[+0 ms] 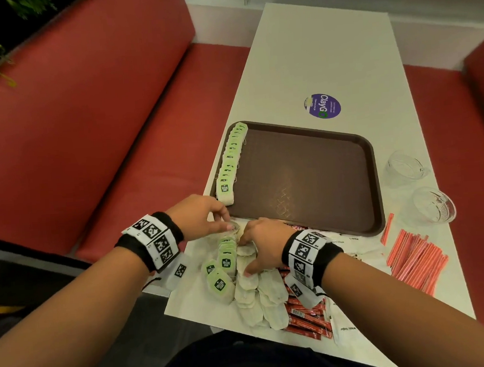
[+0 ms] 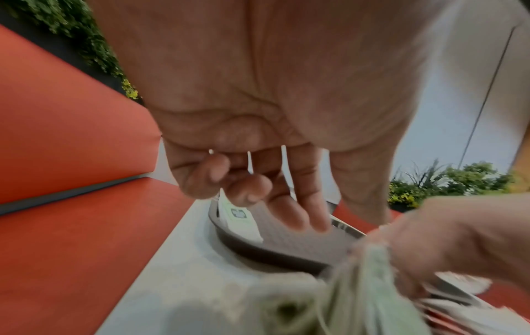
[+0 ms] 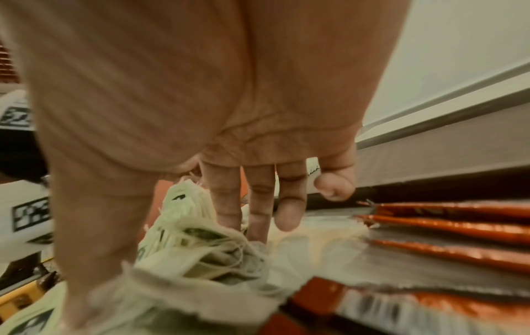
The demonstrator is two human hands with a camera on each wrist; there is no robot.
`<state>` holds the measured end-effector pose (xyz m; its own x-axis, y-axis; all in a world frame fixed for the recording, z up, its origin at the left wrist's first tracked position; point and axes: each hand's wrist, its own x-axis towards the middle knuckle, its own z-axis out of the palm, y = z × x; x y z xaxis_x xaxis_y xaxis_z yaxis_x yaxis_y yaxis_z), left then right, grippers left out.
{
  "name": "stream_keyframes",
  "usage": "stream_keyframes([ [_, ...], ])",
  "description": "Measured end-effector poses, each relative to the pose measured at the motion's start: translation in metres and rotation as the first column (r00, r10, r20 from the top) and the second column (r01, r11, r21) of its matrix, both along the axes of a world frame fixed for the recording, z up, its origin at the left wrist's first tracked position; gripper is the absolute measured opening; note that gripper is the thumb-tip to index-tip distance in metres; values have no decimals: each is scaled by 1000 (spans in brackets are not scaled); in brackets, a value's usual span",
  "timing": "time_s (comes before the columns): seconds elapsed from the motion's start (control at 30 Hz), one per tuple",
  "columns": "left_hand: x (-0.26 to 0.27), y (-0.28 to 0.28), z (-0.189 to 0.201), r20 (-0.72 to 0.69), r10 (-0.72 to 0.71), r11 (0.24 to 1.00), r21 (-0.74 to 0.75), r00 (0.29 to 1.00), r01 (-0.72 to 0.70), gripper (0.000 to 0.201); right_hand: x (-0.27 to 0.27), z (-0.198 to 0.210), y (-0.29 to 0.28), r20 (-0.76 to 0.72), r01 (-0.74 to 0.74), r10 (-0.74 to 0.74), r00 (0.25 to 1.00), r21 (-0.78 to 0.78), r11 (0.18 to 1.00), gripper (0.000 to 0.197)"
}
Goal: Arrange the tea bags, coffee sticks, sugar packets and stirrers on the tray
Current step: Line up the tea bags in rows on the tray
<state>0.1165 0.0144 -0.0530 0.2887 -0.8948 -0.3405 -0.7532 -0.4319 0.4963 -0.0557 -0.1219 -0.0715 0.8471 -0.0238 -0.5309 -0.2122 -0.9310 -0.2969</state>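
So far only one of the four kinds of item has reached the tray. Nearest, at the lower centre of the head view, a loose heap of pale paper tea bags with green tags (image 1: 235,275) lies on the white table (image 1: 327,62), still to be moved. Just right of it, red foil coffee sticks (image 1: 307,316) lie partly under the heap and under the right wrist, and white paper sugar packets (image 1: 345,331) lie beside them at the lower right; none of these is on the tray. Further right, a spread of thin orange stirrers (image 1: 415,260) waits on the table.

The right hand (image 1: 263,243) rests on the heap; its straight fingers (image 3: 226,199) press down among the bags with the thumb alongside, spread rather than clenched. The left hand (image 1: 198,215), just above the heap at the tray's near left corner, has its outer fingertips (image 2: 246,188) curled in; whether it pinches a bag or a string I cannot tell.

Beyond the hands, the brown rectangular plastic tray (image 1: 373,151) holds an overlapping row of green-tagged tea bags (image 1: 230,161) along its left edge; the rest is bare. By my judgement the work is at an early stage.
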Motion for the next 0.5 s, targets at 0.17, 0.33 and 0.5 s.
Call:
stream_keyframes([
  [0.17,-22,16,-10,35,-90,995,49,995,89,29,0,0,2,11,23,-23,1000,9,1000,68],
  [0.33,-32,16,-5,89,-69,997,-21,994,71,17,2,5,2,79,93,-97,992,55,994,64],
  [0.5,-34,10,8,75,-44,985,-161,996,55,12,1,7,-1,228,188,-217,949,142,972,70],
])
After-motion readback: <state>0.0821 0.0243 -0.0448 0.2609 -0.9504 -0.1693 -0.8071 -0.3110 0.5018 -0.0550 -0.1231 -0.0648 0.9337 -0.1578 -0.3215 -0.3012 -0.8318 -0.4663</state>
